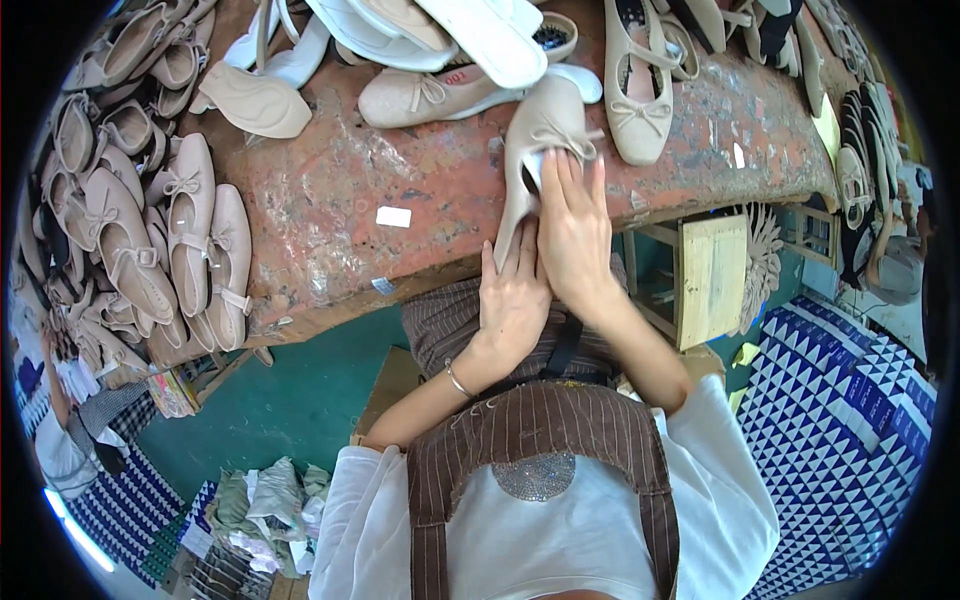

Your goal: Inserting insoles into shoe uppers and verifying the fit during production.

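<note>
A beige ballet flat with a small bow lies at the table's near edge, its toe pointing away from me. My left hand grips its heel end, with the fingers lying along the back of the shoe. The fingers of my right hand are stretched out and reach into the shoe's opening just behind the bow; the thumb is hidden. A white lining shows inside the shoe beside these fingers. What lies under the fingertips cannot be seen.
Several beige shoes are heaped at the left. Another ballet flat and white insoles lie just beyond, with a strapped shoe to the right. The worn red table carries a white paper slip. A wooden stool stands below right.
</note>
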Motion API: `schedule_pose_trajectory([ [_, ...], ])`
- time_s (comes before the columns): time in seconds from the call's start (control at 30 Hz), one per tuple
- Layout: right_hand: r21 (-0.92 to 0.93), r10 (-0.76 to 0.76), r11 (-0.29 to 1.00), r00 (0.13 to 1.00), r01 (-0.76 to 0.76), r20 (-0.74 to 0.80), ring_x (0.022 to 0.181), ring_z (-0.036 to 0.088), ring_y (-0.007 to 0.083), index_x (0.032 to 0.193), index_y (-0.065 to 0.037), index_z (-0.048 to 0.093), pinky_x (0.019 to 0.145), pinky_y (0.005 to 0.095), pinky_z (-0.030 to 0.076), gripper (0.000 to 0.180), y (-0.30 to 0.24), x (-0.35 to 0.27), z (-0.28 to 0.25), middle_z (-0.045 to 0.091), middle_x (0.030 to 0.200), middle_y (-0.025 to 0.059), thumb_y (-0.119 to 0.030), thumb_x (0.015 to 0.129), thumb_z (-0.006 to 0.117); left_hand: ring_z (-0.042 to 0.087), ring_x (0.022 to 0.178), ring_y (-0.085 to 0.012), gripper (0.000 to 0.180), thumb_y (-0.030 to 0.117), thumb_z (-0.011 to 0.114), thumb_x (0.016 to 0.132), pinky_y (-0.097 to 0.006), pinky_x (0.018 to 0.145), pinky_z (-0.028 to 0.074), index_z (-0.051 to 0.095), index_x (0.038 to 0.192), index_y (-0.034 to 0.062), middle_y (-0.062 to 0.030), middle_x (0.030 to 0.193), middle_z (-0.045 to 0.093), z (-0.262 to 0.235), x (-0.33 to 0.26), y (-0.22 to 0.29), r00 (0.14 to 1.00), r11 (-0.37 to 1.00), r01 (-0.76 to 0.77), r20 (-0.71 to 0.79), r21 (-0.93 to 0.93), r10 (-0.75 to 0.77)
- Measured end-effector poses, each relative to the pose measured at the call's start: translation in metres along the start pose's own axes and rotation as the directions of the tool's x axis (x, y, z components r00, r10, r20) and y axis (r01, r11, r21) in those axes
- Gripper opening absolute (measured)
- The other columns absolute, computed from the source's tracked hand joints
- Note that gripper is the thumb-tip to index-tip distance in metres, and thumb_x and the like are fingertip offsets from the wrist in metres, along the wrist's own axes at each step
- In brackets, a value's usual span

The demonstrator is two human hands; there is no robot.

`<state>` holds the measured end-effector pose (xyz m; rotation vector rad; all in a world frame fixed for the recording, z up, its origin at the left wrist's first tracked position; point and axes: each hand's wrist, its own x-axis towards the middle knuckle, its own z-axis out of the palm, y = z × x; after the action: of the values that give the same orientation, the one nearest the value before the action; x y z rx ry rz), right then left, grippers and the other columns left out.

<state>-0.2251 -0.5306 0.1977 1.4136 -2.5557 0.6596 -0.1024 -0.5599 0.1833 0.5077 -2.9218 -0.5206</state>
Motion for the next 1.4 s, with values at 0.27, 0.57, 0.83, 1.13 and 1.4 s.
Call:
schedule_pose_trajectory([
  [0.27,0.116,-0.036,0.993,0.964,0.006,0.262,0.139,0.043,0.0332,0.138,0.007,0.048,0.119,0.0507,0.022,0.054,-0.01,-0.011,-0.012,0.05,0.142,0.025,-0.005,0.086,0.051,0.049,0.133,-0.0332,0.041,0.018,0.067,0.081,-0.053,0.1,0.048,0.067,0.115,-0.0052,-0.0215,0.131,0.057,-0.002,0.002,-0.005,0.999,1.0,0.03,-0.017,-0.007,-0.03],
  [0.57,0.019,-0.138,0.99,0.963,0.137,0.233,0.131,0.049,0.0413,0.131,0.015,0.048,0.118,0.0598,0.015,0.055,-0.007,0.003,-0.002,0.054,0.132,0.0317,-0.006,0.08,0.05,0.061,0.119,-0.034,0.044,0.016,0.061,0.082,-0.059,0.101,0.045,0.065,0.121,-0.0049,-0.0227,0.13,0.06,0.005,-0.001,-0.01,0.998,0.999,-0.001,-0.062,-0.047,-0.002],
  [0.83,-0.193,0.014,0.981,0.97,0.034,0.241,0.104,0.063,0.0366,0.098,0.01,0.063,0.114,0.0693,0.001,0.029,0.001,0.038,0.031,0.065,0.101,0.0247,-0.009,0.079,0.052,0.066,0.108,-0.0262,0.032,0.016,0.062,0.084,-0.052,0.094,0.052,0.068,0.11,-0.0018,-0.0182,0.119,0.067,0.001,0.003,-0.009,0.999,1.0,0.001,0.033,0.01,-0.002],
  [1.13,0.078,-0.125,0.992,0.874,0.099,0.47,0.088,0.068,0.0402,0.083,0.009,0.066,0.113,0.0717,0.006,0.023,0.012,0.061,0.004,0.068,0.085,0.0259,-0.009,0.074,0.055,0.062,0.119,-0.0263,0.043,0.015,0.071,0.079,-0.039,0.095,0.051,0.067,0.12,0.004,-0.0146,0.123,0.066,-0.012,0.005,-0.02,0.984,0.995,-0.027,-0.175,-0.094,0.01],
  [1.4,0.213,-0.177,0.956,0.975,0.203,-0.137,0.136,0.045,0.0359,0.121,-0.013,0.068,0.11,0.046,0.041,0.055,0.051,0.132,-0.066,0.057,0.136,0.0152,0.012,0.074,0.057,0.064,0.081,-0.0207,0.034,0.032,0.07,0.083,-0.036,0.083,0.045,0.074,0.092,-0.0006,-0.0097,0.083,0.07,-0.21,-0.104,-0.173,0.806,0.605,0.417,-0.032,-0.678,-0.592],
])
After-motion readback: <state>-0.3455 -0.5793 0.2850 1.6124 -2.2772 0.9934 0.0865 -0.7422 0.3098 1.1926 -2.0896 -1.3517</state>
